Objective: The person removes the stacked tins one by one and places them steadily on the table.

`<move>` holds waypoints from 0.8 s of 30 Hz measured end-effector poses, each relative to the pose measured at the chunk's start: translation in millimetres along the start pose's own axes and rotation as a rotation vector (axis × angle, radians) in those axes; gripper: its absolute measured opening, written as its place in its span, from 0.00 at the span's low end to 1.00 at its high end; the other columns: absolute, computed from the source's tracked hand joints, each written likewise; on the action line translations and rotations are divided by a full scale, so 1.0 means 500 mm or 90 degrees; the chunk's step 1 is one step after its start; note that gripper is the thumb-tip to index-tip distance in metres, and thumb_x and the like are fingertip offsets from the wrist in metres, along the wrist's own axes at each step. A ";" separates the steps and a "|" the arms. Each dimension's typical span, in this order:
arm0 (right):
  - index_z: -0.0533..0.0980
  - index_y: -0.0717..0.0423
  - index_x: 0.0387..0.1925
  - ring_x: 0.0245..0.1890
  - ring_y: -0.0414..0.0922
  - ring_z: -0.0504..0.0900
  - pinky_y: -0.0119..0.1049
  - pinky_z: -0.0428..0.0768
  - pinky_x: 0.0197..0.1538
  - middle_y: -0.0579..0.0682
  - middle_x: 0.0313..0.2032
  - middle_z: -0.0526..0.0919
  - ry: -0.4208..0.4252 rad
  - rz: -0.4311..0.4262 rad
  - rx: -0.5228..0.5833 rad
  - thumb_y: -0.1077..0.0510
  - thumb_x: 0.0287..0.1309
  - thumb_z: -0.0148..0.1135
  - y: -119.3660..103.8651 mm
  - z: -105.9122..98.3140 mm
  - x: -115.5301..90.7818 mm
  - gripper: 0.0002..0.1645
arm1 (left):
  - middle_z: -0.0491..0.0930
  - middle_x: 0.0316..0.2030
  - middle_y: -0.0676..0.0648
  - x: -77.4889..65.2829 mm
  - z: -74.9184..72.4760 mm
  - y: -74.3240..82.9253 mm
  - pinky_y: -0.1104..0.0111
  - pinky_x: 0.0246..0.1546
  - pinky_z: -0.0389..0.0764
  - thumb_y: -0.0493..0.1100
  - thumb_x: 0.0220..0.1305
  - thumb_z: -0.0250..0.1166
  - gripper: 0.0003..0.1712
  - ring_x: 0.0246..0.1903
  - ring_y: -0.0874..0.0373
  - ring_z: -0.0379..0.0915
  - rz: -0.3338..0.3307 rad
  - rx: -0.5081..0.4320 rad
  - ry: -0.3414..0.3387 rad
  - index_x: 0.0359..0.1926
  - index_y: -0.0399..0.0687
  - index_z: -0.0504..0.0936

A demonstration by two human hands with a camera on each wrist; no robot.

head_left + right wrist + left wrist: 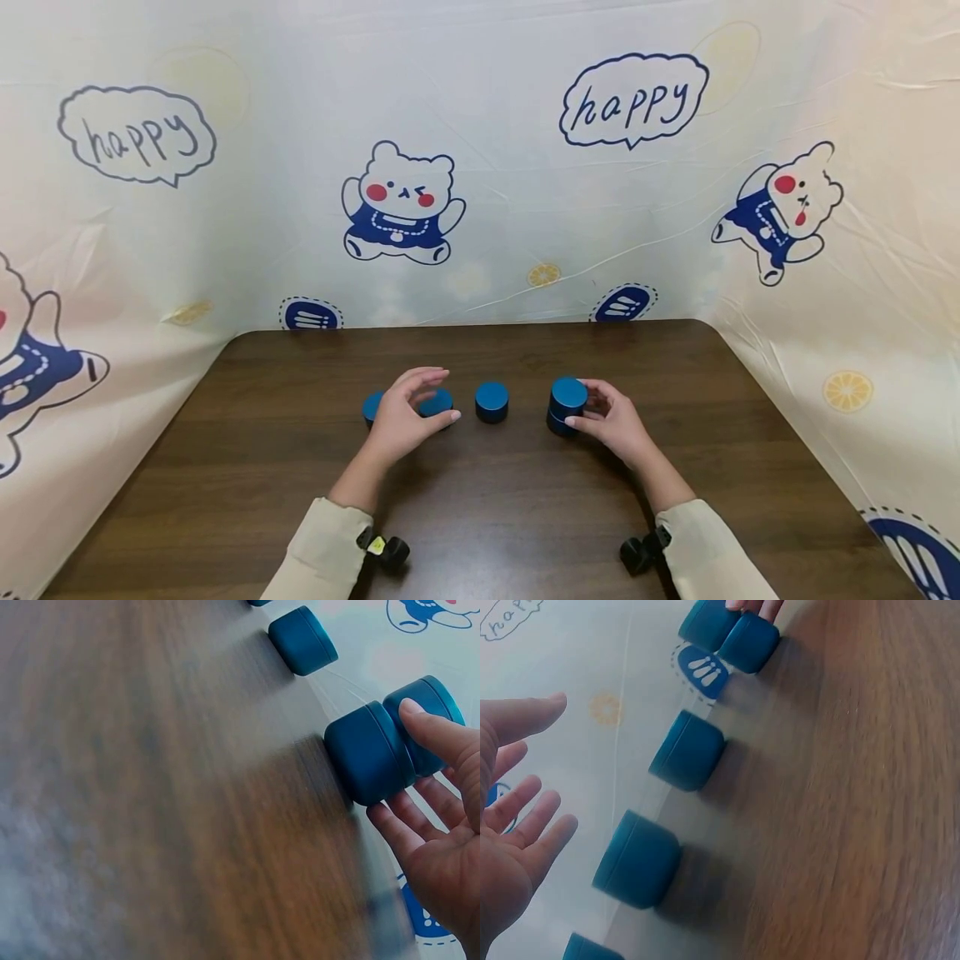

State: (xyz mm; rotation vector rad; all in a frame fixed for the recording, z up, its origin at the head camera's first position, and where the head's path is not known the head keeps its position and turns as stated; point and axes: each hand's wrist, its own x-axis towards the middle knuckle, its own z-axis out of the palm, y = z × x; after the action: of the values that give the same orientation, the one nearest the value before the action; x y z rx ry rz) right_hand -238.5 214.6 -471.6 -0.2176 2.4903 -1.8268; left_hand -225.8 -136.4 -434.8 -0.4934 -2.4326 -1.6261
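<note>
Small round blue tins with lids stand in a row across the table. Toward the right, an upper tin (568,392) sits on a lower tin (559,425). My right hand (617,423) holds the upper one from the side; in the right wrist view the thumb lies on the upper tin (436,694) and some fingertips reach beside the lower tin (367,754). My left hand (401,427), fingers spread and holding nothing, hovers in front of a tin (437,403) and partly hides the leftmost tin (371,407). Between the hands stands a single tin (492,402).
The brown wooden table (480,517) has a patterned cloth (510,208) hanging behind it and along both sides. A small black camera (393,552) is strapped at the left wrist, and another black camera (637,556) at the right.
</note>
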 end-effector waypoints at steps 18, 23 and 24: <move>0.69 0.56 0.63 0.60 0.58 0.73 0.49 0.74 0.60 0.59 0.60 0.74 -0.021 -0.014 0.020 0.61 0.49 0.76 -0.004 0.000 0.002 0.39 | 0.72 0.58 0.36 0.011 0.050 0.065 0.48 0.57 0.73 0.31 0.50 0.75 0.31 0.57 0.40 0.70 0.029 -0.029 -0.052 0.57 0.36 0.77; 0.69 0.56 0.63 0.61 0.58 0.72 0.49 0.75 0.60 0.60 0.60 0.74 -0.026 -0.009 0.019 0.61 0.49 0.76 -0.006 -0.002 0.001 0.40 | 0.73 0.56 0.35 0.008 0.058 0.105 0.45 0.56 0.73 0.31 0.51 0.74 0.30 0.56 0.37 0.71 0.042 -0.033 -0.072 0.57 0.33 0.76; 0.69 0.56 0.63 0.60 0.58 0.72 0.49 0.75 0.60 0.60 0.60 0.74 -0.027 -0.006 0.018 0.61 0.48 0.76 -0.006 -0.003 0.001 0.40 | 0.73 0.56 0.35 0.008 0.060 0.108 0.44 0.56 0.73 0.31 0.51 0.74 0.30 0.55 0.36 0.71 0.045 -0.033 -0.074 0.57 0.32 0.76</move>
State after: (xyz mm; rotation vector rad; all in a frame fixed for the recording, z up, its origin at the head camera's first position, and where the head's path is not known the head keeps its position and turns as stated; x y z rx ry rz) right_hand -239.0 214.9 -468.1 -0.2631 2.4380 -1.8398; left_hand -208.6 -89.3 -398.5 -0.6931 -2.4285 -1.6782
